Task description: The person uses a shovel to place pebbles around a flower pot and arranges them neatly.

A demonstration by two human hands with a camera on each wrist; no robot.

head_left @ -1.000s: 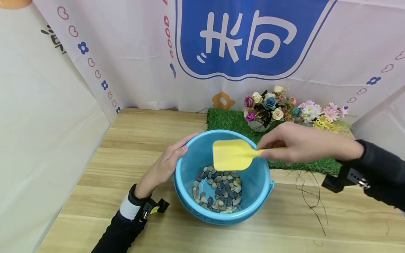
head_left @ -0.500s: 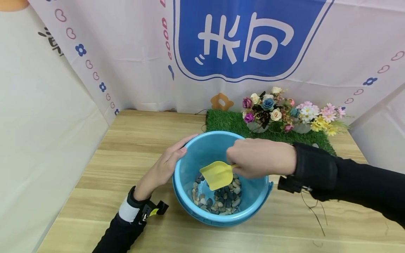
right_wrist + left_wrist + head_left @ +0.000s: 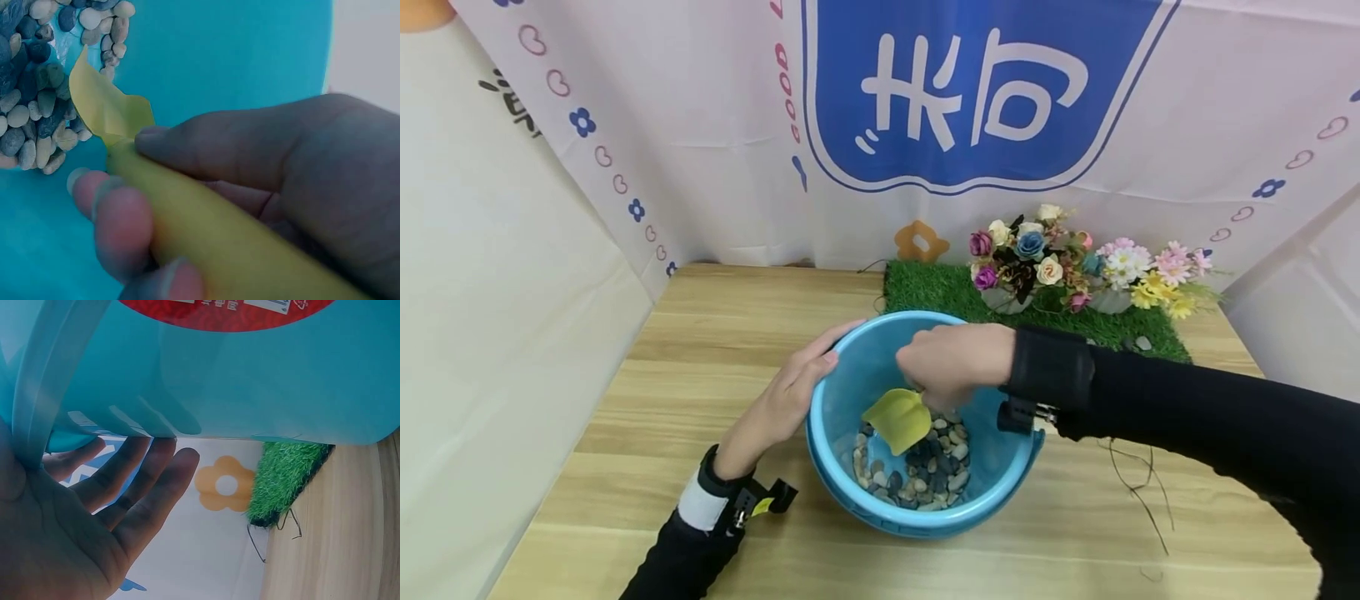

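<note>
A light-blue bucket stands on the table, with grey, white and dark pebbles spread over its bottom. My left hand holds the bucket at its left rim; the left wrist view shows the fingers along the outer wall. Inside the bucket, my right hand grips the handle of a yellow plastic shovel. Thumb and fingers wrap that handle in the right wrist view. The shovel's blade points down beside the pebbles; whether it touches them I cannot tell.
Behind the bucket lies a green artificial-grass mat bearing flower pots and a few stones. A dark string lies on the wooden table to the right. A printed cloth hangs behind.
My right hand has moved left and down into the bucket with the shovel, whose blade tipped from flat above the rim to pointing downward. The left hand keeps its place on the rim.
</note>
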